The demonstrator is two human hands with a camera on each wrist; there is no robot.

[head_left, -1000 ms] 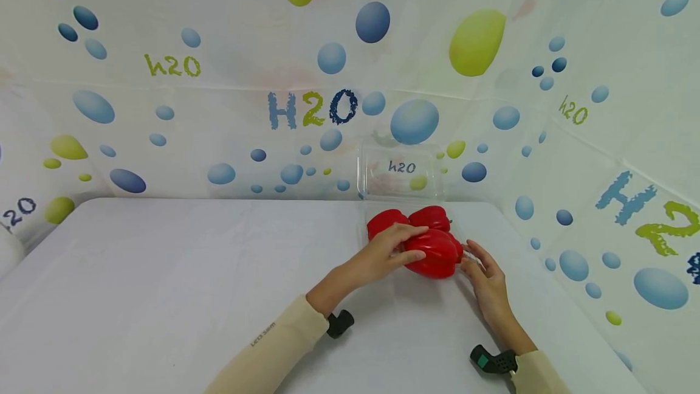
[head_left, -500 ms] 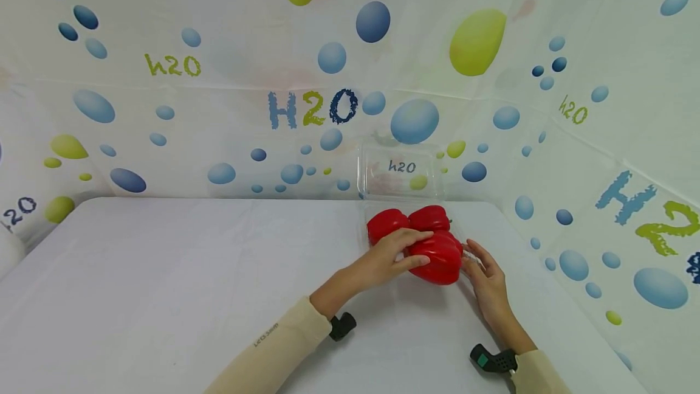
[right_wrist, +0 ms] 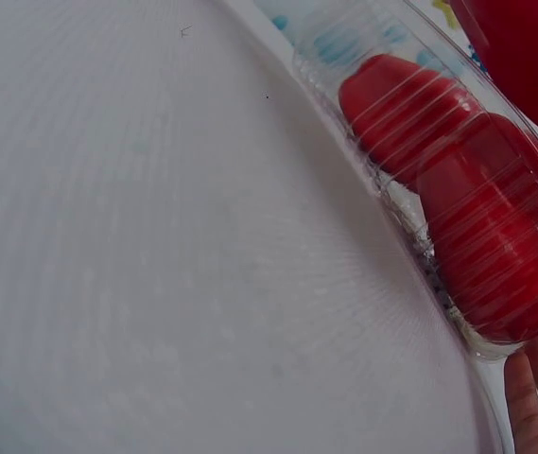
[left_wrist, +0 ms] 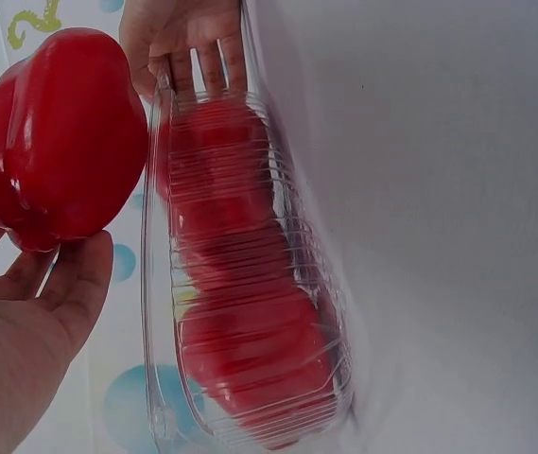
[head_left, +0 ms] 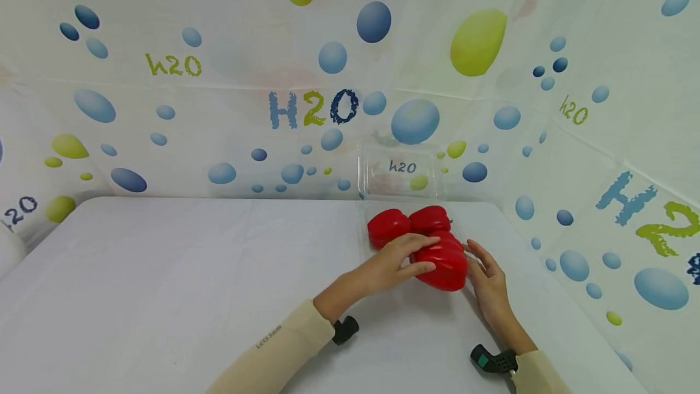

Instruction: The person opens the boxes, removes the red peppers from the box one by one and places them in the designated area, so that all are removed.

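Observation:
A glossy red bell pepper (head_left: 445, 269) is held between the thumb and fingers of my left hand (head_left: 385, 266). In the left wrist view this bell pepper (left_wrist: 65, 137) hangs over the rim side of a clear plastic clamshell container (left_wrist: 235, 255), apart from it. Several more red bell peppers lie in the container, among them one at left (head_left: 388, 228) and one at the back (head_left: 430, 219); the ribbed wall blurs their outlines. My right hand (head_left: 489, 284) touches the container's right end with straight fingers, also visible in the right wrist view as fingers (right_wrist: 524, 390) against the end wall.
The container's clear lid (head_left: 401, 172) stands raised at the back, near the table's far edge. A white cloth covers the table (head_left: 191, 278). Behind it hangs a sheet (head_left: 235, 29) printed with blue and green drops. Black wrist cameras (head_left: 346, 330) sit by both cuffs.
My left hand and its bell pepper have moved a little toward me and to the right, uncovering more of the left pepper. The right hand and container stay put.

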